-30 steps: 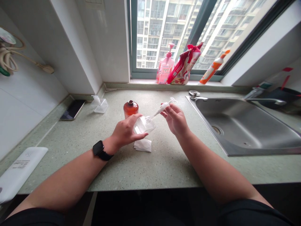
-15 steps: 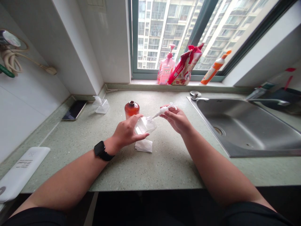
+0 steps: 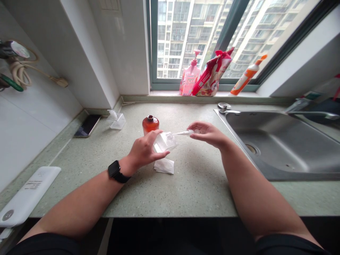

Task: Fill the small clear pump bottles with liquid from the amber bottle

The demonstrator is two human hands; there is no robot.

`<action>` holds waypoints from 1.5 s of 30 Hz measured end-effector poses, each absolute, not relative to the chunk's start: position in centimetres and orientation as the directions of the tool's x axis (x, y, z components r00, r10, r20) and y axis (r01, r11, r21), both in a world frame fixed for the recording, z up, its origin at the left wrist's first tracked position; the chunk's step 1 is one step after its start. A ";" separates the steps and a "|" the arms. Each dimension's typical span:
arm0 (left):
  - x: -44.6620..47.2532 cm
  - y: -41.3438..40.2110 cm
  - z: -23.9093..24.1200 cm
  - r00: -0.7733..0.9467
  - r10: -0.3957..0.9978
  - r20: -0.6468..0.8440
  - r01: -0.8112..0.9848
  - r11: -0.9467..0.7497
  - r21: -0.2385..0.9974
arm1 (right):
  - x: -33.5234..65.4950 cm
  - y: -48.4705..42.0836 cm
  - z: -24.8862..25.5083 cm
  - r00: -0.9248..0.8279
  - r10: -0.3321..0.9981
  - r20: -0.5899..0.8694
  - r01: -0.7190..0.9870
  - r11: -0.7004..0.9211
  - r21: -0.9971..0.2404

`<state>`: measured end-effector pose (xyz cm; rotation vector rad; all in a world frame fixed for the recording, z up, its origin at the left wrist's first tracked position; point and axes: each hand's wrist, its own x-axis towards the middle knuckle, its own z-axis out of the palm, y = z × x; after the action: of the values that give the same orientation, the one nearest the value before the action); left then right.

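Tilted to the right above the counter, a clear square bottle [image 3: 165,142] is gripped in my left hand [image 3: 143,148], thumb below and fingers above. My right hand [image 3: 208,133] has its fingers closed around a white pump head [image 3: 188,132]. The pump's thin tube points left to the bottle's mouth; how far it reaches inside I cannot make out. Just behind my left hand an amber bottle [image 3: 150,124] stands upright with its neck uncapped. Below the clear bottle lies a folded white tissue [image 3: 164,165] on the counter.
A small clear pump bottle [image 3: 117,120] and a phone [image 3: 87,125] lie at the back left. Front left is a white flat device [image 3: 30,194]. A steel sink [image 3: 265,173] is on the right. Pink pump bottle [image 3: 189,79], red bag [image 3: 211,78] and orange bottle [image 3: 245,78] line the windowsill.
My right hand has shifted right and slightly down, turning the pump from a slant to nearly level. My left hand still holds the clear bottle. The whole view has moved slightly.
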<state>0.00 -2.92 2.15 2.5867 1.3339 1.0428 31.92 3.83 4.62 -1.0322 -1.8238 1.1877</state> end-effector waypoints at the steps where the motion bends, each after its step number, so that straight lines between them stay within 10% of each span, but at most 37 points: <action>1: 0.0 -2.9 2.2 0.399 0.740 0.542 0.706 -0.625 0.333 | 32.0 3.8 4.7 -0.438 0.890 0.130 0.265 0.266 -0.927; 12: -0.2 -2.8 2.0 0.412 0.709 0.572 0.698 -0.649 0.302 | 37.8 6.8 2.7 -0.128 0.975 0.181 0.340 0.215 -0.916; 20: -0.2 -2.9 2.0 0.406 0.718 0.565 0.706 -0.639 0.305 | 40.9 7.5 1.3 -0.055 0.971 0.233 0.825 0.176 -0.537; 40: -0.2 -3.0 2.1 0.415 0.665 0.621 0.661 -0.690 0.297 | 41.7 7.9 0.1 -0.114 0.979 0.170 0.876 0.179 -0.448; 45: -0.2 -3.0 2.2 0.382 0.652 0.654 0.631 -0.702 0.331 | 39.1 7.2 1.8 -0.110 0.910 0.401 0.747 0.342 -0.570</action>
<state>-0.16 -3.00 2.17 2.5894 1.2025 1.2452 39.12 7.22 1.78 -1.4506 -1.8996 0.2924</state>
